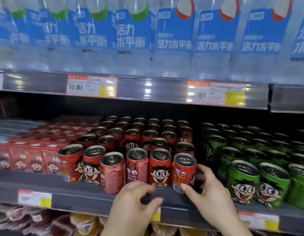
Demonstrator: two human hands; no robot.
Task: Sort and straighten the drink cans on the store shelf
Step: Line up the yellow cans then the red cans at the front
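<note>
On the upper shelf: tall clear bottles (175, 36) with blue labels stand in a row, two price tags (92, 86) on the rail below them.
Middle shelf (79, 193): dark and flat; it carries cartons, red cans and green cans, with more tags on its front edge.
Red cans (139, 133): a block of many rows in the middle of the shelf; the front row stands unevenly, its labels turned different ways.
Green cans (250, 150): a block to the right of the red ones, a dark gap between the two.
Red cartons (37, 150): packed to the left of the red cans, touching them.
Right hand (211, 189): wraps the rightmost front red can (182, 171), thumb on the can's front, fingers (203, 169) curled round its right side, clamped on it.
Left hand (136, 201): hovers at the shelf edge below the face-label can (159, 167), fingers bent and slightly apart, holding nothing.
Forward can (112, 172): stands ahead of its neighbours, nearer the shelf edge, tilted a little.
Lowest shelf: blurred packs, partly hidden.
</note>
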